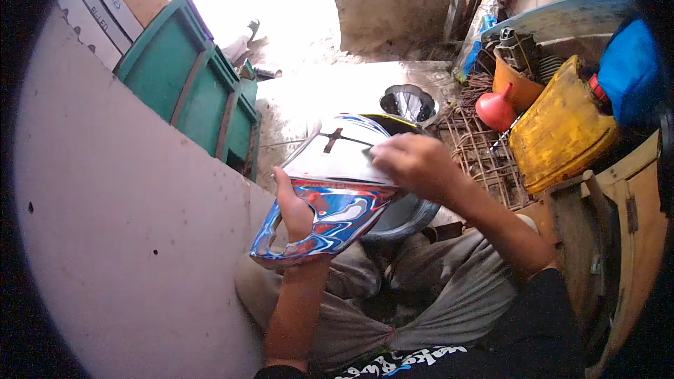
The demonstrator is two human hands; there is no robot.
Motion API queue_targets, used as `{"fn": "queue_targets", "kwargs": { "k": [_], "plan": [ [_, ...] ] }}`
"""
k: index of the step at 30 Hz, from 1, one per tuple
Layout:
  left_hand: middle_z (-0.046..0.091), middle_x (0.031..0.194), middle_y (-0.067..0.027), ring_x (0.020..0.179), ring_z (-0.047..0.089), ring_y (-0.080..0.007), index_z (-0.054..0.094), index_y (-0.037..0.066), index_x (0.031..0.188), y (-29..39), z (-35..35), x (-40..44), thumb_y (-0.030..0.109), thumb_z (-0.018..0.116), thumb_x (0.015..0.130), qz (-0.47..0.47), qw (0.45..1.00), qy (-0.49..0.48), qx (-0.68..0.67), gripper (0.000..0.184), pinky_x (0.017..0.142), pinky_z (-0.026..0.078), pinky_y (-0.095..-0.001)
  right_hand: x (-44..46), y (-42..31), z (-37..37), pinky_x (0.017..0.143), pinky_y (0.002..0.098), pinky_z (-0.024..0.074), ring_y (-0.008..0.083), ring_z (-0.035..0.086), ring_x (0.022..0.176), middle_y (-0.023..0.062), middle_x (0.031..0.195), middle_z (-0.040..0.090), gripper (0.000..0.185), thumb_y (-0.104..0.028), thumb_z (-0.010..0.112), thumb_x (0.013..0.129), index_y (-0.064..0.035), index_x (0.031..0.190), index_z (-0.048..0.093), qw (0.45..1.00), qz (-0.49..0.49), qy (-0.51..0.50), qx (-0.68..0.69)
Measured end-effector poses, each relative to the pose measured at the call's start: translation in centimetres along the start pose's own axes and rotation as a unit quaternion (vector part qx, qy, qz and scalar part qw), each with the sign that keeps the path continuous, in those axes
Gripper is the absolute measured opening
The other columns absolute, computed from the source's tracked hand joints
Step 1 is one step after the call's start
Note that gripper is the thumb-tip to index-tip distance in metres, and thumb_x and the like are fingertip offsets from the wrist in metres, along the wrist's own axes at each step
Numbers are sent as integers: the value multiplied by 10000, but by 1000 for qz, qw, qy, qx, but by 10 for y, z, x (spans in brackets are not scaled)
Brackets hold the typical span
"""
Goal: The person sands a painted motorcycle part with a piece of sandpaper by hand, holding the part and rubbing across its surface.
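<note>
Over the left side of a round grey basin (407, 229), a glossy curved panel (337, 202) seems partly stripped, white above, blue-red swirls (351, 212) and 1 cross-shaped mark (333, 142) remaining, left hand (298, 216) clamped on it, right hand (415, 160) bunched-fingered, its hold unclear.

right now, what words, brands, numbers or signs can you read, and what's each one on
"BI-LED": white box at upper left
"AES", apparently: beside it, also on white packaging
White lettering on the black shirt: too blurred to read surely
Panel in the left hand: no readable text
</note>
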State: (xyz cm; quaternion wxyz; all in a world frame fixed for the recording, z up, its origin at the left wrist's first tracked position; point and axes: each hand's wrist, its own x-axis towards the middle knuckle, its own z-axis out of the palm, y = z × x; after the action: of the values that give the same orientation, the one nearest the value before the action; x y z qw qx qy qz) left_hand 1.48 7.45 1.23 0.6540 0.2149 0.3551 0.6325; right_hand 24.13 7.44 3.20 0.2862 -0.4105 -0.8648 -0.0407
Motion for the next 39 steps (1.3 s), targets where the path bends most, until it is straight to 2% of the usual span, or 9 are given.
{"fn": "queue_targets", "kwargs": {
  "k": [4,8,14,17,22,26,32,35,39],
  "plan": [
    [657,1270,-191,1062,675,-322,554,-53,1348,1,-2,5,580,388,1066,-40,997,14,-68,713,928,549,-443,5,-67,-9,761,375,593,230,719,883,46,1005,706,130,-143,710,845,-112,972,701,973,-197,96,69],
    [677,1227,-175,1016,683,-291,583,-41,1316,6,7,-3,584,393,1064,11,998,36,46,700,893,557,-431,8,0,-4,692,414,578,279,709,787,84,928,705,191,-176,715,848,-97,1018,680,997,-1,48,54],
    [700,1174,-159,995,695,-266,605,-43,1275,4,4,-1,587,399,1062,-3,999,34,1,696,879,563,-419,4,-49,-7,718,371,601,230,731,844,52,968,728,155,-158,685,872,-118,1020,708,986,-144,62,57],
    [696,1188,-162,1004,695,-269,595,-48,1286,0,-3,2,585,396,1064,16,999,15,30,700,882,563,-414,11,-5,-9,731,379,599,213,733,860,21,965,737,126,-153,684,870,-119,987,716,999,12,20,35],
    [693,1197,-163,1010,697,-265,590,-54,1289,6,6,-3,559,383,1076,-53,996,34,-65,681,877,568,-407,3,-76,-4,731,364,601,210,735,871,42,1015,742,105,-137,653,892,-111,982,700,964,-196,119,135],
    [693,1202,-161,1018,696,-269,589,-52,1298,2,-2,1,555,377,1079,16,999,10,41,679,883,568,-402,11,-7,-4,710,363,597,257,736,781,91,912,732,170,-214,699,857,-111,992,686,997,-10,53,47],
    [700,1182,-160,994,701,-264,599,-51,1287,3,1,4,548,372,1084,24,999,13,38,672,854,576,-396,3,-72,-10,826,352,614,220,750,934,67,1045,750,165,-150,673,871,-91,1020,709,965,-198,81,149],
    [702,1180,-156,975,701,-258,605,-41,1286,-1,-10,8,551,377,1082,33,996,12,86,667,817,583,-399,7,-21,-8,781,358,618,224,754,902,80,987,755,174,-159,718,847,-95,1008,709,995,-32,-26,87],
    [714,1134,-148,885,710,-243,612,-26,1280,1,-4,5,556,375,1081,-8,1000,-5,20,659,728,587,-365,4,-52,-8,783,344,620,195,747,913,82,1028,747,116,-142,664,887,-84,982,695,992,-101,-12,74]
  ]
}}
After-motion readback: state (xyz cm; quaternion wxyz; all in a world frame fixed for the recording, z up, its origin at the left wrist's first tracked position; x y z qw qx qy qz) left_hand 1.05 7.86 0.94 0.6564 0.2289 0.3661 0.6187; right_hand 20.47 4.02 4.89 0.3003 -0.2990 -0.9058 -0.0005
